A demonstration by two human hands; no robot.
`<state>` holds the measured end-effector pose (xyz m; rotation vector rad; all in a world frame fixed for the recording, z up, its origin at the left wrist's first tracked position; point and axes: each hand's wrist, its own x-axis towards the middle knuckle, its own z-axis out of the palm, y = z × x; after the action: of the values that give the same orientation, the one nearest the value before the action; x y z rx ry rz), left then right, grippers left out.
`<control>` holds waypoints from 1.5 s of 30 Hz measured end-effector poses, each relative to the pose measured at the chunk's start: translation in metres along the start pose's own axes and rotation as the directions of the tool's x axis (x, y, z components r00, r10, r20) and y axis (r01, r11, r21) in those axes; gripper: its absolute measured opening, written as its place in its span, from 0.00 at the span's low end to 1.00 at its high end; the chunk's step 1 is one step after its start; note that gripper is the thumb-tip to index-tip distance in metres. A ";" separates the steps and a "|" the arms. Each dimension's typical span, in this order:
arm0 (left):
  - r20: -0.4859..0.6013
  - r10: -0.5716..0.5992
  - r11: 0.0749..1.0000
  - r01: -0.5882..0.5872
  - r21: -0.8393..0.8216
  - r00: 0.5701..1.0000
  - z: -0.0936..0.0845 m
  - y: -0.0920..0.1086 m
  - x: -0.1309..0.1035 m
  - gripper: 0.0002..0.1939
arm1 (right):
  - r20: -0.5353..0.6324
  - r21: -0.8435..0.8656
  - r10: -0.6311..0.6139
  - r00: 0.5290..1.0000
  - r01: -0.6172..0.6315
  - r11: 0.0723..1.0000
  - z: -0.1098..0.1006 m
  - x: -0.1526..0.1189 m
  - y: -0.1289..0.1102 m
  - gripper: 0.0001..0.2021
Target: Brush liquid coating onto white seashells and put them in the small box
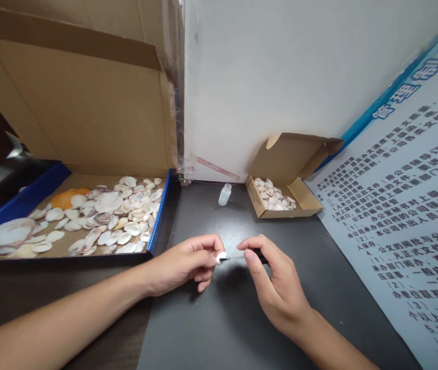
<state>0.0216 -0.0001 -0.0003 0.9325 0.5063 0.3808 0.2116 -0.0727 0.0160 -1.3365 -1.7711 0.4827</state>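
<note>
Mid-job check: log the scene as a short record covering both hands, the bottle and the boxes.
Left hand: pinches a small white shell
Right hand: holds a thin black-handled tool, its tip at the shell
Bottle: uncapped, standing on the dark tabletop
Large box: at left, blue walls, open, mixed shells inside
Small box: right of the bottle, cardboard, open, pale shells inside

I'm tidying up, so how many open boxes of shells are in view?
2: a large blue-walled box on the left and a small brown box beyond the right hand. Any outside the frame can't be seen.
</note>
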 end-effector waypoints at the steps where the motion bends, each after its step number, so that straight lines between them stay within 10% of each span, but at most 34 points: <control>1: 0.003 0.001 1.000 -0.001 0.006 1.000 0.000 0.000 0.000 0.09 | -0.002 -0.003 -0.003 1.000 0.003 1.000 0.000 0.000 0.000 0.07; 45: 0.042 0.006 0.991 -0.011 0.131 0.999 -0.004 0.000 -0.001 0.15 | -0.055 0.015 -0.058 0.997 0.058 0.998 -0.002 -0.001 -0.002 0.08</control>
<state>0.0189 0.0022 -0.0021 1.0677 0.4939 0.3380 0.2120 -0.0751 0.0182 -1.2718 -1.7524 0.4237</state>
